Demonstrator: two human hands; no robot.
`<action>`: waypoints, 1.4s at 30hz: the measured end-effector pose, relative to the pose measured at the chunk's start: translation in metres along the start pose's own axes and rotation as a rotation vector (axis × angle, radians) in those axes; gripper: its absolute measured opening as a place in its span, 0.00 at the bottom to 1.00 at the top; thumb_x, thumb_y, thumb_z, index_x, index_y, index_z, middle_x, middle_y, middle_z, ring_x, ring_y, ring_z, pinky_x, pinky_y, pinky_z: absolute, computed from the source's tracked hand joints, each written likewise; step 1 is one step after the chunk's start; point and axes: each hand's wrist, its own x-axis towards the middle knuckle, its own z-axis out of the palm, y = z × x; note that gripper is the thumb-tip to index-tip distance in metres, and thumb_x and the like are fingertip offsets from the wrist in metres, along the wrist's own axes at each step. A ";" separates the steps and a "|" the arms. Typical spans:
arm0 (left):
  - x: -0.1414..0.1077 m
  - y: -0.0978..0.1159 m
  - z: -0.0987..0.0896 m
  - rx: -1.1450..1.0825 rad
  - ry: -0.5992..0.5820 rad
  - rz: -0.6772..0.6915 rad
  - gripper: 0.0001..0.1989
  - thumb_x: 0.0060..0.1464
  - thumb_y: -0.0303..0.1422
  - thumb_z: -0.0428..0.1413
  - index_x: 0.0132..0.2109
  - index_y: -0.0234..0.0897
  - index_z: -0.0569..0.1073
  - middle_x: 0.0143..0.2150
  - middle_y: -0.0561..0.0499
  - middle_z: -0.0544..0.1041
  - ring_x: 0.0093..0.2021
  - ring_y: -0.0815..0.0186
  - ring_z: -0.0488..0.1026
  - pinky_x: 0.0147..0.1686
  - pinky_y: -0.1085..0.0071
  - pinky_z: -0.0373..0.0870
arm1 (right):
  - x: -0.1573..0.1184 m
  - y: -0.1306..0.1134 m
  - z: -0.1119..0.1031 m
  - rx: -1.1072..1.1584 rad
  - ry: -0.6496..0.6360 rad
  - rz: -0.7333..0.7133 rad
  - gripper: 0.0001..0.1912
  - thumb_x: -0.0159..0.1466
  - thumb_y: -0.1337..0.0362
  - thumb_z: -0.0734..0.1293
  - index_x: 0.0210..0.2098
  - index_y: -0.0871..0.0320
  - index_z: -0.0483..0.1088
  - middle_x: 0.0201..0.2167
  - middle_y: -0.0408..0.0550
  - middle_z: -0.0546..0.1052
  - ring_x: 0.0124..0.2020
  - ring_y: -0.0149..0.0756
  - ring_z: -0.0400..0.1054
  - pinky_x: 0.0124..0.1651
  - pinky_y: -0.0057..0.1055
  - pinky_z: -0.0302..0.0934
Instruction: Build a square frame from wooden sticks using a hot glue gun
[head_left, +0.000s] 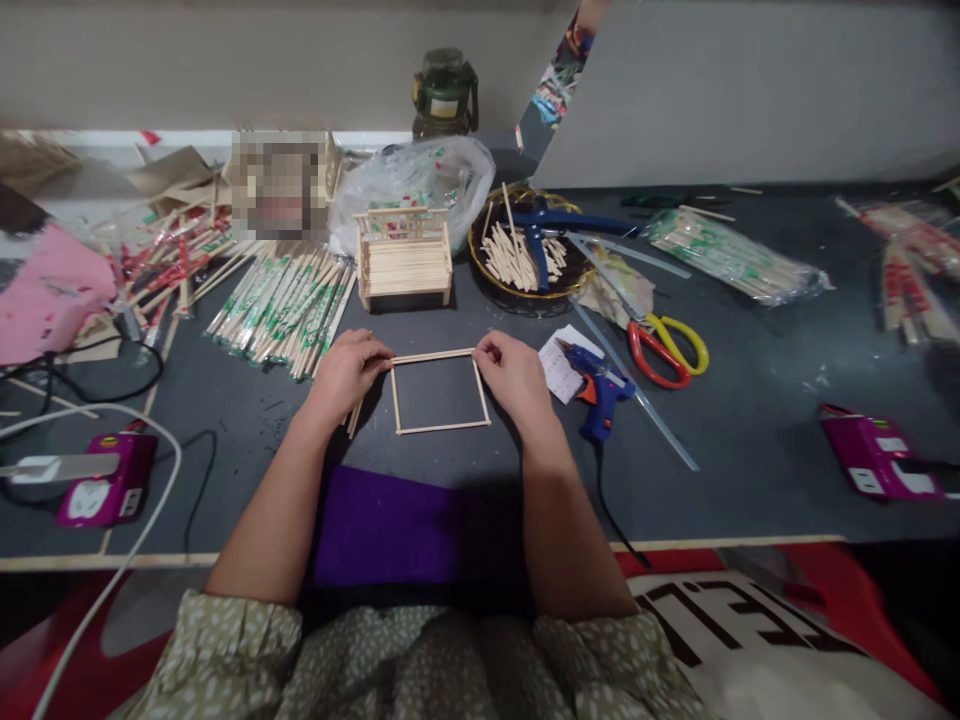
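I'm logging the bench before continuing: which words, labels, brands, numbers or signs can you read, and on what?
"E", tentatively, among skewed black letters: red-and-white printed sheet, bottom right.
Too small or blurred to read:
Green print: plastic-wrapped wooden sticks.
Red print: clear plastic wrappers, far right.
Dark marks: white paper sheet.
Pale label: dark-green lidded jar.
Labels: magenta plastic boxes.

We've got open tabletop (757, 430) from the clear glue stick (667, 428) to the right-hand purple power strip (874, 455); ahead, the miniature stick bench (405, 268) and basket (517, 300) block us, glue gun (606, 395) crowding our right hand (517, 380).
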 end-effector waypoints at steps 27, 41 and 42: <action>0.005 0.043 0.006 0.282 0.008 0.076 0.10 0.63 0.32 0.52 0.43 0.35 0.77 0.41 0.44 0.74 0.43 0.56 0.66 0.41 0.63 0.64 | 0.004 0.000 0.000 0.001 -0.054 -0.040 0.12 0.63 0.66 0.62 0.39 0.55 0.78 0.37 0.49 0.80 0.37 0.40 0.72 0.42 0.33 0.60; 0.023 0.061 0.032 0.480 -0.055 0.147 0.11 0.64 0.28 0.49 0.39 0.37 0.77 0.37 0.44 0.74 0.41 0.57 0.69 0.36 0.63 0.62 | 0.005 0.000 0.000 0.015 -0.053 -0.055 0.10 0.62 0.66 0.63 0.36 0.54 0.77 0.33 0.47 0.79 0.36 0.39 0.71 0.41 0.33 0.62; 0.023 0.061 0.032 0.481 -0.055 0.153 0.11 0.64 0.28 0.49 0.38 0.37 0.77 0.36 0.44 0.74 0.40 0.57 0.69 0.36 0.64 0.62 | 0.005 0.001 -0.001 0.051 -0.060 -0.051 0.10 0.62 0.66 0.63 0.37 0.54 0.77 0.32 0.47 0.79 0.34 0.38 0.71 0.40 0.33 0.63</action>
